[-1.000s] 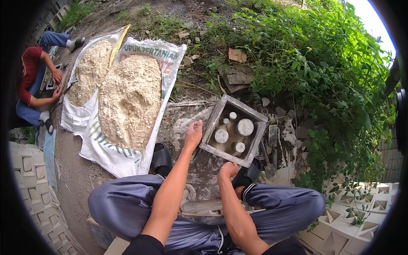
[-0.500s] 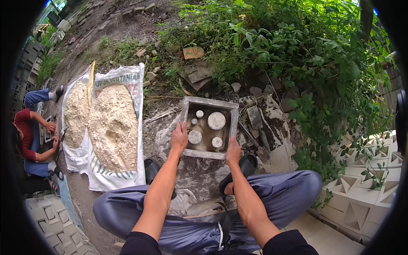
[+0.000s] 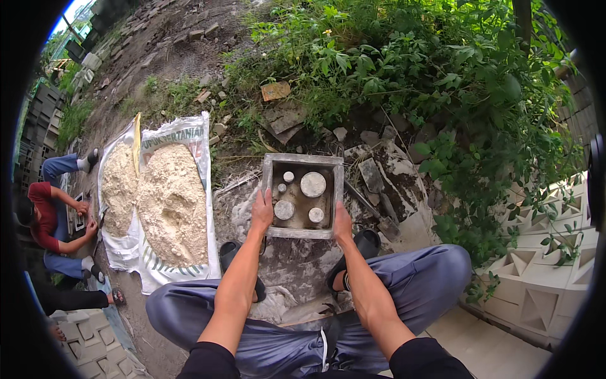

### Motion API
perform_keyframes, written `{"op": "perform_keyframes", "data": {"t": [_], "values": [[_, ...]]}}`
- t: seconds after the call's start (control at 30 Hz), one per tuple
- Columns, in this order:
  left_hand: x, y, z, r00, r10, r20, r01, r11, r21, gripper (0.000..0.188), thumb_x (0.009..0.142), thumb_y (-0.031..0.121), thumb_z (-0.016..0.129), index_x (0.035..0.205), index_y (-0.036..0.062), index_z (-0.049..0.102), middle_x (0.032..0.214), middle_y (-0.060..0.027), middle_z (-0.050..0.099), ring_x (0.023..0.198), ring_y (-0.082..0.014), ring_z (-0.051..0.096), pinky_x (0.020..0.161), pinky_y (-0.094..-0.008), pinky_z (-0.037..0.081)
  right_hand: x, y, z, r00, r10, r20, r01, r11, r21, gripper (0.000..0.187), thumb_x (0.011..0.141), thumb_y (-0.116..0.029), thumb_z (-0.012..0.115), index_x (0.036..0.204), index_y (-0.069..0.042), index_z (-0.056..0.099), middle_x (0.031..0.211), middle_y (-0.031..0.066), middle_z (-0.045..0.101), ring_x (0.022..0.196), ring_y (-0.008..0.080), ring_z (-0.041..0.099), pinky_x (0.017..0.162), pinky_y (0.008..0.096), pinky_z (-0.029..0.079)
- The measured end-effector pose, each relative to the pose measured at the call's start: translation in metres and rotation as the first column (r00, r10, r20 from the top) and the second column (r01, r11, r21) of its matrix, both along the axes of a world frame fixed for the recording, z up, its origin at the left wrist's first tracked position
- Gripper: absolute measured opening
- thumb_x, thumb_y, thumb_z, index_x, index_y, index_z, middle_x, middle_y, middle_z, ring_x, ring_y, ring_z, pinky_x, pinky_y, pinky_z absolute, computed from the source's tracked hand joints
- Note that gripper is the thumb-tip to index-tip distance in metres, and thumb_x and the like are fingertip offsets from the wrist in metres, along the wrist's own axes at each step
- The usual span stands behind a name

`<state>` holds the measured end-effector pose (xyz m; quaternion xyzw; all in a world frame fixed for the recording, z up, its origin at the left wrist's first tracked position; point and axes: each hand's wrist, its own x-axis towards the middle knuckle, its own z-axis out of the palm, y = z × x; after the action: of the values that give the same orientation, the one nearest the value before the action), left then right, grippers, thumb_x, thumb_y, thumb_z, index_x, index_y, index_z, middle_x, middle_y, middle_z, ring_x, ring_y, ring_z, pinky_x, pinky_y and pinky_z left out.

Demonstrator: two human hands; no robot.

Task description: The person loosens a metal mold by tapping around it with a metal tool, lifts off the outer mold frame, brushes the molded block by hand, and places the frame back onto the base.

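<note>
The box [image 3: 302,234] is square and grey, straight ahead of the person, between and beyond the two shoes; whether it touches the ground [image 3: 287,259] or is lifted off it, I cannot tell. The left hand [image 3: 262,213] grips the left wall toward the near-left corner; the right hand [image 3: 343,224] grips the right wall toward the near-right corner; some fingers of each are hidden.

Inside the box stand five round pegs, pale on top: the big peg [image 3: 313,184] toward the far-right corner; the middling peg [image 3: 284,210] toward the near-left corner; a small peg [image 3: 316,215] toward the near-right corner; two smaller ones toward the far-left corner.

A white sack [image 3: 207,142] lies well apart on the left, a heap [image 3: 173,202] of pale powder on it; a second heap [image 3: 118,189] lies beyond its left edge; farther left, a co-worker [image 3: 42,197] in a red top bends over a small frame [image 3: 79,215].
</note>
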<state>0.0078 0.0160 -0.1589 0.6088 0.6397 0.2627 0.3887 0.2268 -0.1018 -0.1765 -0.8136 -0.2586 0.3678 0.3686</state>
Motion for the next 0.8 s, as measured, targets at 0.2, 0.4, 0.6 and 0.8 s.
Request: {"op": "perform_keyframes", "data": {"t": [0.2,0.4,0.6,0.8], "values": [[-0.031,0.013,-0.024,0.988,0.075,0.133,-0.017,0.920,-0.390,0.095,0.077,0.076,0.046,0.120,-0.0085,0.050,0.119,-0.0183,0.058,0.111,-0.0307,0.052,0.094,-0.0366,0.038,0.013,-0.002,-0.004,0.783,0.051,-0.620,0.038,0.991,0.129,0.083,0.090,-0.060,0.041,0.147,-0.004,0.018,0.152,0.0079,0.019,0.139,0.0205,0.018,0.111,0.0314,0.013],[-0.054,0.021,-0.037,0.936,-0.193,0.296,0.326,0.793,-0.514,0.105,0.079,0.082,0.020,0.141,-0.0028,0.030,0.145,-0.0213,0.031,0.137,-0.0284,0.024,0.112,-0.0340,0.015,0.008,0.002,0.005,0.797,0.036,-0.603,0.002,0.998,0.062,0.090,0.086,-0.064,0.044,0.147,-0.004,0.017,0.153,0.0081,0.018,0.139,0.0214,0.018,0.111,0.0311,0.014],[-0.047,0.009,-0.027,0.964,-0.085,0.253,0.195,0.872,-0.449,0.093,0.086,0.072,0.030,0.136,-0.0067,0.037,0.141,-0.0230,0.037,0.135,-0.0283,0.030,0.109,-0.0302,0.020,0.003,0.022,0.033,0.922,-0.047,-0.384,0.030,0.998,-0.051,0.089,0.084,-0.071,0.040,0.133,0.002,0.044,0.137,0.0180,0.044,0.125,0.0275,0.041,0.104,0.0340,0.028],[-0.038,0.005,-0.024,0.988,-0.082,0.128,0.130,0.893,-0.430,0.092,0.086,0.073,0.028,0.129,-0.0069,0.046,0.132,-0.0262,0.046,0.130,-0.0332,0.038,0.107,-0.0327,0.024,0.021,0.024,-0.004,0.956,-0.054,-0.287,0.008,0.987,-0.160,0.088,0.083,-0.073,0.038,0.121,0.004,0.056,0.119,0.0176,0.057,0.107,0.0266,0.052,0.094,0.0362,0.036]]}}
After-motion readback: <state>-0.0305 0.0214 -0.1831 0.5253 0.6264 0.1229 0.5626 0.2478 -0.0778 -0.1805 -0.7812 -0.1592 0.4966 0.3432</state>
